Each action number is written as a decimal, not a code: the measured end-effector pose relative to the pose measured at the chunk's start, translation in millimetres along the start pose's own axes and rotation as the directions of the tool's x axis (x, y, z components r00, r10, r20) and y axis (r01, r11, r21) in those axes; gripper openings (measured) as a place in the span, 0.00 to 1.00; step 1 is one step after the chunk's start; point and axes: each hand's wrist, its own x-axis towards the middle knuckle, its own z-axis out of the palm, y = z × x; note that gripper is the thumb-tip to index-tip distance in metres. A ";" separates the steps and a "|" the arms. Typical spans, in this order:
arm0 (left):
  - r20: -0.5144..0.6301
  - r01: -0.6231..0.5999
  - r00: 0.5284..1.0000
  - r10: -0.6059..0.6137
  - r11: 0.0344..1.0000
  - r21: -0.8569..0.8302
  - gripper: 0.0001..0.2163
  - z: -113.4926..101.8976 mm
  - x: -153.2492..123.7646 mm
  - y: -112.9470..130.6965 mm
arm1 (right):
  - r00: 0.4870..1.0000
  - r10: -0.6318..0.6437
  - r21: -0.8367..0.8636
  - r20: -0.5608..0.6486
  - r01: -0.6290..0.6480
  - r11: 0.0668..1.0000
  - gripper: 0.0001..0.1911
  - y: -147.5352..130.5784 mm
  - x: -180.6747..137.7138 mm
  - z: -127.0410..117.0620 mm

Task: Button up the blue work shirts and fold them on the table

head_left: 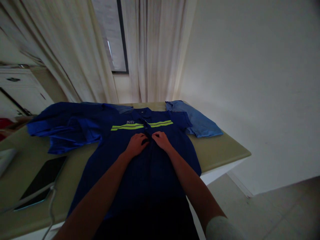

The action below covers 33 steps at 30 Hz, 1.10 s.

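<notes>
A dark blue work shirt (112,160) lies spread front-up over the table, its collar at the far end. Yellow-green reflective stripes (160,124) cross its chest, with small white lettering above the left one. Just below the stripes, my left hand (137,144) pinches the fabric beside the front opening. Opposite it, across the front opening, my right hand (162,140) has curled fingers on the other front edge. Both hands grip the front edges close together; any button between the fingers is too small to make out.
Another blue garment (72,123) lies bunched at the left, and a lighter blue one (197,120) at the far right. A dark tablet (42,181) with a white cable (51,203) rests on the table (220,151) at the left. Curtains (160,50) hang behind; a wall (250,83) stands right.
</notes>
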 end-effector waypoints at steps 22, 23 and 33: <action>0.021 0.061 0.998 -0.060 0.994 -0.087 0.08 -9.6 -0.4 2.9 | 0.967 -0.187 -0.118 0.175 0.209 0.971 0.07 4.4 -6.4 0.1; 0.004 0.072 0.997 -0.072 0.996 -0.061 0.07 -9.2 -0.2 3.7 | 0.967 -0.186 -0.125 0.172 0.209 0.970 0.07 4.0 -6.5 0.3; 0.123 0.203 0.976 -0.181 0.960 -0.194 0.07 -7.6 3.9 -8.2 | 0.965 -0.186 -0.150 0.184 0.215 0.965 0.05 1.4 -7.6 0.1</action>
